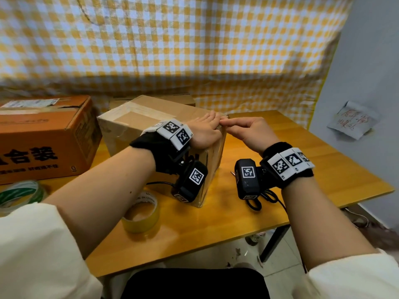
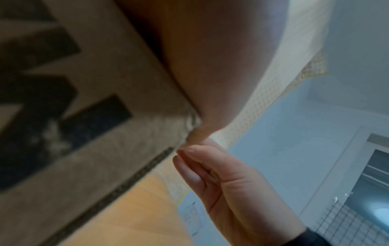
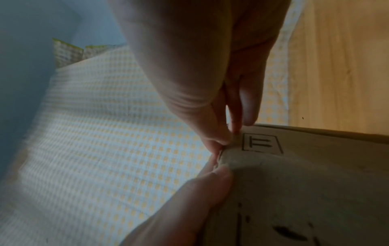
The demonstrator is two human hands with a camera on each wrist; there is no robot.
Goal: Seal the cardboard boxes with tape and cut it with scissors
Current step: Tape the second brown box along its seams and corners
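Two boxes on the desk. Plain box (image 1: 151, 128), mid-desk, top seam taped. Left hand (image 1: 205, 130) flat on its top right corner, fingers straight, likely steadying it; right hand (image 1: 248, 132) pinches that corner, probably a tape end. Orange box (image 1: 43, 134) at left edge. Tape roll (image 1: 141, 214) near front edge.
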